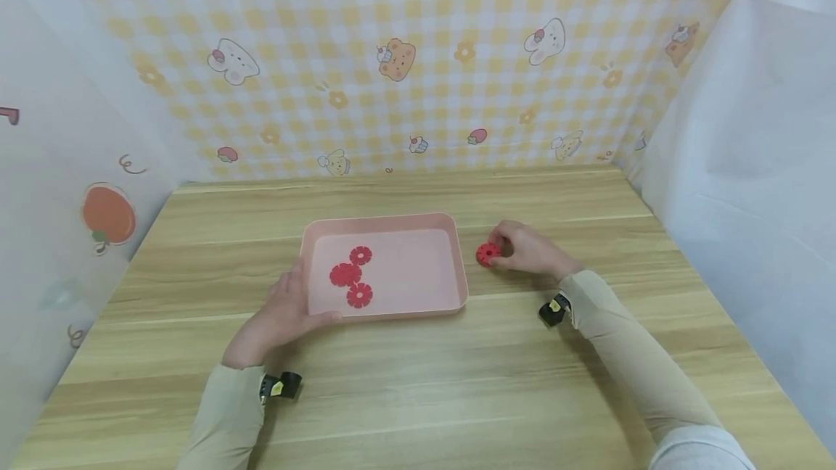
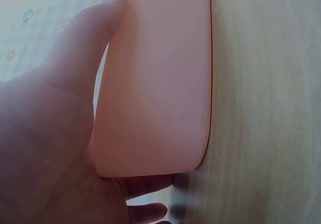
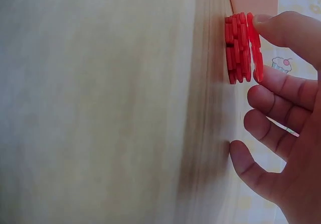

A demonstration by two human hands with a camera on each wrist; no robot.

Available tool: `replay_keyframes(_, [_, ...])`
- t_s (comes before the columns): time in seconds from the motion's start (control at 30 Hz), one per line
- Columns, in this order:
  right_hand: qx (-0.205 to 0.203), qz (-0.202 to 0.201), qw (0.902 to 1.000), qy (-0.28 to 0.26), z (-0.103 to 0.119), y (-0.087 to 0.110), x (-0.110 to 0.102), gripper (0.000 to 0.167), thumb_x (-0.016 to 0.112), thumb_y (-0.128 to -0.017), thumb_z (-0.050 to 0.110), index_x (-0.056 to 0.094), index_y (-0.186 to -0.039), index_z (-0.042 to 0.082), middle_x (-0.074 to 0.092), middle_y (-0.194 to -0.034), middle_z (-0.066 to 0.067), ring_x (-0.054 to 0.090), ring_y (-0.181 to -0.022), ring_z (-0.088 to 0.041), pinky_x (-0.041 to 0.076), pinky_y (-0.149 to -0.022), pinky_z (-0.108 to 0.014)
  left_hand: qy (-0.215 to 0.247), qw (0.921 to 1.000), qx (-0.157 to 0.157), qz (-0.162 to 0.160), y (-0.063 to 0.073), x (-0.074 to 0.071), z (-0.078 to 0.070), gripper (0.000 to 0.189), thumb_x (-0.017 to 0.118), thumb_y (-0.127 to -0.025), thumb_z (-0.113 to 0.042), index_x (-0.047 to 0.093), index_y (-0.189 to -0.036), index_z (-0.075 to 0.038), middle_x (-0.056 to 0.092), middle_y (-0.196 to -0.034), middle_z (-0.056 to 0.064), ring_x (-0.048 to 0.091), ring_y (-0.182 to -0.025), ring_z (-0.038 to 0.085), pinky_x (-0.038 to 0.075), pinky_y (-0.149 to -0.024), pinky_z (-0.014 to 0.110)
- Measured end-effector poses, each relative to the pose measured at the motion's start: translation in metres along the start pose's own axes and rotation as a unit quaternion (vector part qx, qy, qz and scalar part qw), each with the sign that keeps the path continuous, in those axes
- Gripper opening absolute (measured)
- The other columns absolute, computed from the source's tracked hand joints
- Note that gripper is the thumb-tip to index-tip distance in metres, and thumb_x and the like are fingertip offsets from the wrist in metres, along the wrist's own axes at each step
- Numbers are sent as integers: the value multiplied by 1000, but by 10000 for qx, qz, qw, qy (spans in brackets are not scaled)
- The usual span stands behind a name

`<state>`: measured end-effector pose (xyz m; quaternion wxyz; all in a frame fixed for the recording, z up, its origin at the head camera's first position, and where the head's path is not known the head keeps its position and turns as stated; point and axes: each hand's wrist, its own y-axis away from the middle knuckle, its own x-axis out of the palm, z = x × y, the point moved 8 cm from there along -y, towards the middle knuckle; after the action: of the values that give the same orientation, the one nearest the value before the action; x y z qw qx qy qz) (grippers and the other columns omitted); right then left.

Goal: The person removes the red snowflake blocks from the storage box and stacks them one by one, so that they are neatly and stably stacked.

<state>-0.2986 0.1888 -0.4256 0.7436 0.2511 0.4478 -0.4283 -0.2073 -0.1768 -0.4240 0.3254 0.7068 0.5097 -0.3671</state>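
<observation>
Beside the right wall of a pink tray [image 1: 418, 314], my right hand [image 1: 527, 251] pinches a red notched snowflake disc [image 3: 256, 53] between thumb and index finger. The disc sits slightly tilted over a short stack of like red discs [image 3: 237, 48] on the table; its other fingers are spread apart. My left hand [image 1: 284, 310] holds the tray's near left corner, thumb along the front rim and fingers round the left side. Inside the tray, toward its left, several red snowflake discs [image 1: 359, 295] lie flat, some overlapping.
The tray stands on a wood-grain table [image 1: 418, 390]. A yellow checked cloth [image 1: 431, 93] with cartoon prints hangs behind the table, and pale sheets [image 1: 751, 129] close in both sides. Each wrist wears a small black camera [image 1: 553, 312].
</observation>
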Motion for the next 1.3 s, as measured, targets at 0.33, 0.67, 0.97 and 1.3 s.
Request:
replay_keyframes(0.33, [103, 54, 9998, -172, -2, 0, 1, 32, 77, -80, 26, 61, -101, 8, 60, -97, -5, 55, -89, -19, 47, -81, -36, 2, 10000, 19, -73, 0, 0, 1, 121, 78, -71, -53, 4, -146, 7, 37, -130, 29, 38, -110, 38, 38, -93, 58])
replay_keyframes(0.67, [-27, 55, 9992, -395, 18, -7, -11, 21, 73, -82, 19, 62, -97, 8, 61, -94, -4, 54, -89, -20, 45, -82, -36, -76, 9999, -97, 25, 2, -1, 0, 124, 76, -71, -56, 2, -146, 10, 35, -132, 32, 38, -112, 41, 39, -95, 59])
replay_keyframes(0.97, [-322, 313, 9985, -298, 41, -19, -15, 11, 71, -82, 12, 63, -88, 8, 61, -85, -1, 55, -81, -16, 47, -76, -33, -131, 9999, -98, 8, 3, -1, -1, 125, 76, -71, -57, 2, -146, 10, 38, -129, 32, 41, -109, 39, 43, -90, 58])
replay_keyframes(1.3, [-596, 801, 9949, -145, 75, -45, -14, 8, 69, -85, 14, 61, -82, 13, 57, -80, 0, 51, -77, -16, 44, -71, -30, -126, 9999, 13, -90, 1, -1, 1, 122, 78, -71, -53, 4, -145, 10, 39, -129, 32, 41, -109, 40, 40, -92, 58])
